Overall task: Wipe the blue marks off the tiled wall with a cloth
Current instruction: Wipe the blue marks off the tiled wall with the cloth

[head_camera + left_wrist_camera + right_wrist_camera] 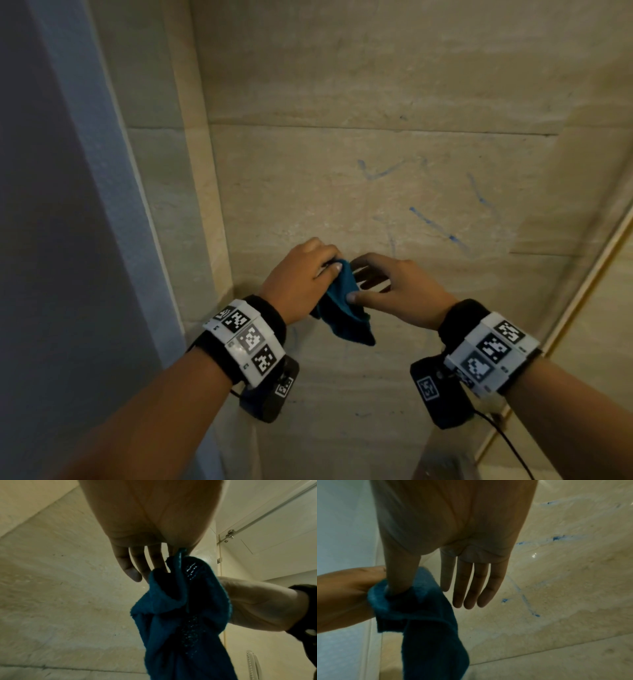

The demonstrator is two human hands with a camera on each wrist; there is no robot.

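I see both of my hands raised in front of the beige stone-look tiled wall [342, 85], sharing a crumpled teal terry cloth [342, 308] between them. My left hand [301, 277] has its thumb and curled fingers pinched on the top of the cloth; in the left wrist view the upper corner of the fabric [180, 601] tucks in by the thumb side while the other fingers point loosely down beside it. My right hand [397, 284] has its thumb pressed into the folds of the cloth, and the right wrist view shows that thumb sunk into the fabric [419, 615] with the remaining four fingers [471, 585] straight and spread, off the cloth. I cannot tell whether any right finger backs the thumb from behind. The rest of the cloth hangs free below both hands, clear of the wall. The blue streaky marks [435, 222] lie on the tile above and to the right of the hands, several thin strokes apart from one another, and they show again beside my right fingers [522, 597]. Left of the tiles stands a plain grey-blue painted wall [68, 205].
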